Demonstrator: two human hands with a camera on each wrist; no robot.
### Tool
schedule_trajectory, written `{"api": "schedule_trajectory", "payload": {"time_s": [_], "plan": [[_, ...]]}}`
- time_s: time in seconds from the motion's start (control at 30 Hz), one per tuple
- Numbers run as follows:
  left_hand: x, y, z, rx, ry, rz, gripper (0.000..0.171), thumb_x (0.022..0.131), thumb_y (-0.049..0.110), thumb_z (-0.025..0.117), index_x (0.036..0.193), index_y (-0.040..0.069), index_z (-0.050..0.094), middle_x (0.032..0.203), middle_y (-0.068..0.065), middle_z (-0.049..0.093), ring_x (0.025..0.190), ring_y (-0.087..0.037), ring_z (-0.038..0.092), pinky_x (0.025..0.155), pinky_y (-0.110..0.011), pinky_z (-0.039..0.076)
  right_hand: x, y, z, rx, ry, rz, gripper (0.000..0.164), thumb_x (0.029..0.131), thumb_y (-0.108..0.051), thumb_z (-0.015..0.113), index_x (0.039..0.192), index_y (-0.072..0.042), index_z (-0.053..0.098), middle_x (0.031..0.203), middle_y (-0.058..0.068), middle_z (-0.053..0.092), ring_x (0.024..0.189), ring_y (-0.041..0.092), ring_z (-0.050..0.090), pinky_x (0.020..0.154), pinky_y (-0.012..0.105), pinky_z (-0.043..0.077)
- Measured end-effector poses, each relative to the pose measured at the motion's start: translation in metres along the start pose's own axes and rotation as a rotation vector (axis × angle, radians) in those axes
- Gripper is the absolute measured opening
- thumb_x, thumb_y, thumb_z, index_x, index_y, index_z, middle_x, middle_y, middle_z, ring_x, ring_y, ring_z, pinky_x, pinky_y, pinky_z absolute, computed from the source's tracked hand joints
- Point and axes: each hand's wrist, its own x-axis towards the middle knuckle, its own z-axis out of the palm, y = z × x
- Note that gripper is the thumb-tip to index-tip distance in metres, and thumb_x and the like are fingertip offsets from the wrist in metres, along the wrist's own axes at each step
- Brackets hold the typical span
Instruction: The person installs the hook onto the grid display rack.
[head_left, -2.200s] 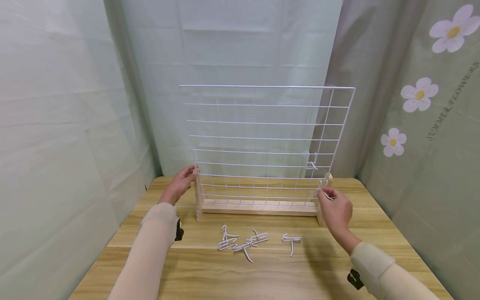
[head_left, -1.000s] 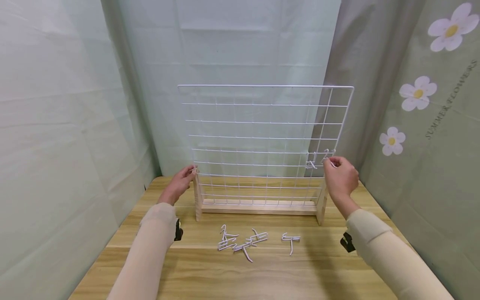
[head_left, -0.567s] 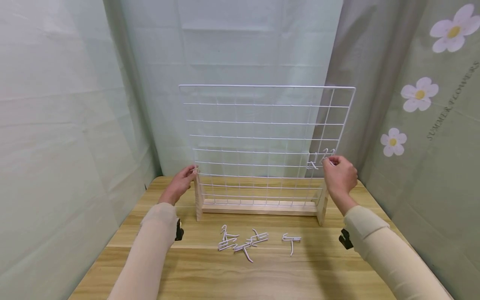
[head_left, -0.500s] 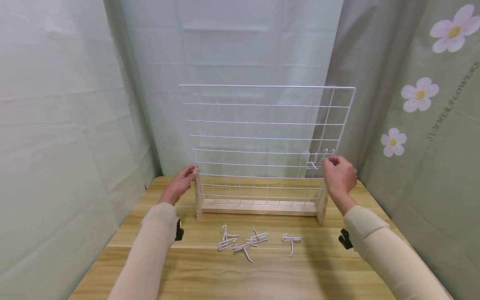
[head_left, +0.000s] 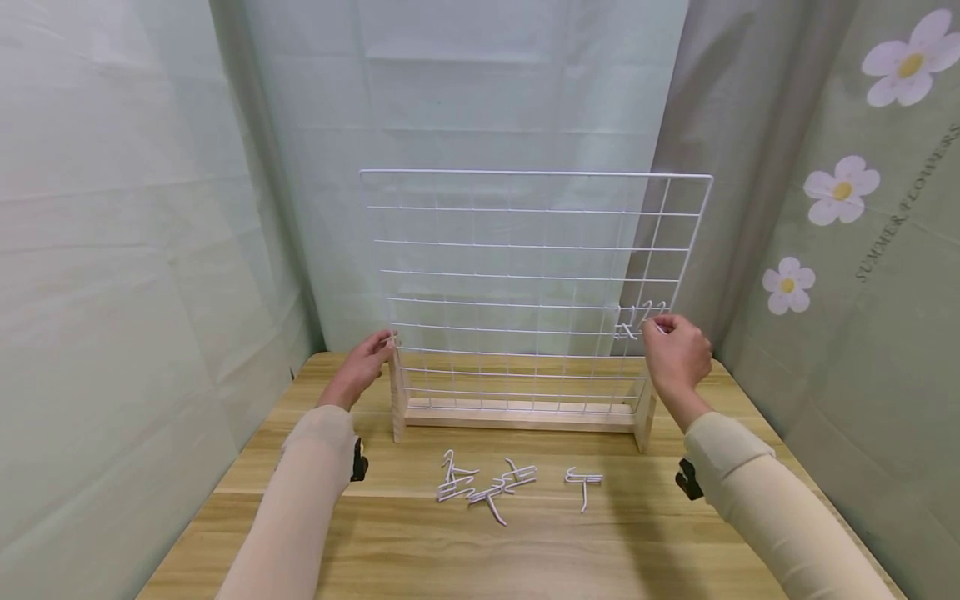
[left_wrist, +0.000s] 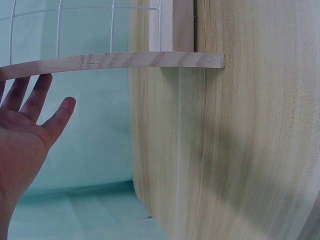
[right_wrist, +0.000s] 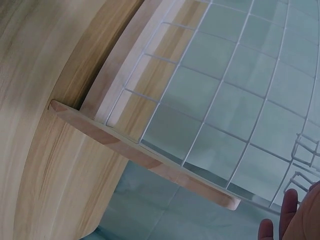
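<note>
A white wire grid panel [head_left: 525, 172] stands upright in a wooden stand [head_left: 517, 416]. My right hand [head_left: 678, 354] pinches a white wire hook [right_wrist: 300, 176] against the panel's right side, a few rows above the stand; my fingers partly cover it. Just left of it, another white hook [head_left: 626, 328] hangs on the grid. My left hand [head_left: 363, 367] touches the stand's left upright [head_left: 397, 400]. In the left wrist view its extended fingers [left_wrist: 36, 102] meet the wood, while the thumb stands apart.
Several loose white hooks [head_left: 491, 493] lie tangled on the wooden table [head_left: 420, 558] in front of the stand. A single hook [head_left: 583, 478] lies to their right. Pale green curtains [head_left: 480, 100] surround the table at the back and sides.
My right hand has risen from beside the stand's right upright, bringing the hook up to the grid, and has since shifted slightly left. My left hand has stayed at the left upright.
</note>
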Motion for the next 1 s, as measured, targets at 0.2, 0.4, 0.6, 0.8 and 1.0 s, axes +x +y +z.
{"api": "schedule_trajectory", "payload": {"time_s": [0.2, 0.4, 0.6, 0.8, 1.0], "plan": [[0.001, -0.001, 0.000, -0.001, 0.002, -0.001, 0.055, 0.109, 0.031, 0.036, 0.157, 0.008, 0.024, 0.161, -0.020, 0.021, 0.147, -0.037, 0.020, 0.114, -0.060, 0.022, 0.001, 0.002, 0.001, 0.001, 0.005, 0.002, 0.034, 0.094, -0.033, 0.055, 0.107, -0.007, 0.074, 0.103, 0.012, 0.073, 0.092, 0.033, 0.066, 0.071, 0.042, 0.043], [0.001, 0.000, 0.000, 0.000, 0.005, -0.007, 0.055, 0.109, 0.033, 0.036, 0.157, 0.009, 0.024, 0.161, -0.020, 0.021, 0.147, -0.037, 0.021, 0.114, -0.060, 0.023, 0.001, 0.004, 0.003, 0.003, 0.007, 0.006, 0.034, 0.094, -0.033, 0.055, 0.107, -0.008, 0.074, 0.103, 0.012, 0.073, 0.093, 0.033, 0.065, 0.072, 0.043, 0.044], [0.001, -0.001, 0.000, 0.000, 0.004, 0.002, 0.054, 0.109, 0.032, 0.035, 0.157, 0.008, 0.025, 0.161, -0.020, 0.022, 0.146, -0.038, 0.021, 0.113, -0.061, 0.023, 0.001, 0.005, 0.004, 0.002, -0.001, 0.009, 0.034, 0.093, -0.033, 0.055, 0.108, -0.008, 0.073, 0.105, 0.011, 0.073, 0.094, 0.032, 0.066, 0.073, 0.043, 0.043], [0.001, -0.002, 0.000, 0.004, 0.011, -0.004, 0.053, 0.109, 0.031, 0.036, 0.157, 0.009, 0.026, 0.161, -0.018, 0.023, 0.147, -0.036, 0.022, 0.114, -0.059, 0.023, -0.001, 0.008, 0.006, -0.011, -0.007, 0.003, 0.031, 0.092, -0.029, 0.055, 0.107, -0.009, 0.073, 0.104, 0.010, 0.074, 0.093, 0.032, 0.066, 0.070, 0.041, 0.042], [0.001, -0.002, 0.000, -0.007, 0.009, -0.003, 0.054, 0.109, 0.031, 0.037, 0.157, 0.009, 0.025, 0.161, -0.018, 0.022, 0.147, -0.036, 0.022, 0.114, -0.059, 0.023, -0.004, 0.013, 0.007, -0.011, -0.010, 0.005, 0.033, 0.092, -0.032, 0.056, 0.108, -0.010, 0.074, 0.103, 0.011, 0.074, 0.093, 0.032, 0.066, 0.071, 0.043, 0.043]]}}
